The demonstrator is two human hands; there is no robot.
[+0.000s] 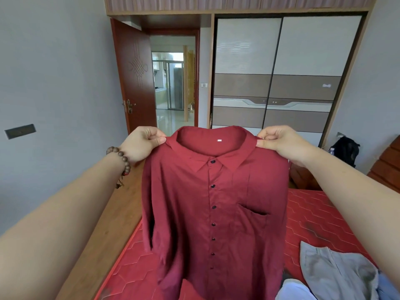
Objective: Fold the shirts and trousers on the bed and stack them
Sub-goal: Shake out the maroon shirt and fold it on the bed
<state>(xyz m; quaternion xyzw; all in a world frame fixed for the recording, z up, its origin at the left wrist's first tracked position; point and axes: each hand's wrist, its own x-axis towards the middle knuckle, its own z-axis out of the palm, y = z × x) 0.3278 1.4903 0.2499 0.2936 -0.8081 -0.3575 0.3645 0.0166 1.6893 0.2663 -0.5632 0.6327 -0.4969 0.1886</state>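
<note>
A dark red button-up shirt (214, 213) hangs upright in front of me, buttoned, front facing me, with a chest pocket on the right. My left hand (144, 144) pinches its left shoulder by the collar. My right hand (279, 141) pinches the right shoulder at the same height. The shirt's lower part hangs down over the red bed (320, 215). A grey garment (337, 271), a pale bluish-white one (294, 291) and a blue one (389, 286) lie crumpled on the bed at the lower right.
A wooden floor (108, 226) runs along the bed's left side. An open red-brown door (135, 74) and a sliding-door wardrobe (275, 72) stand ahead. A black bag (345, 150) sits by the wooden headboard (387, 165) at the right.
</note>
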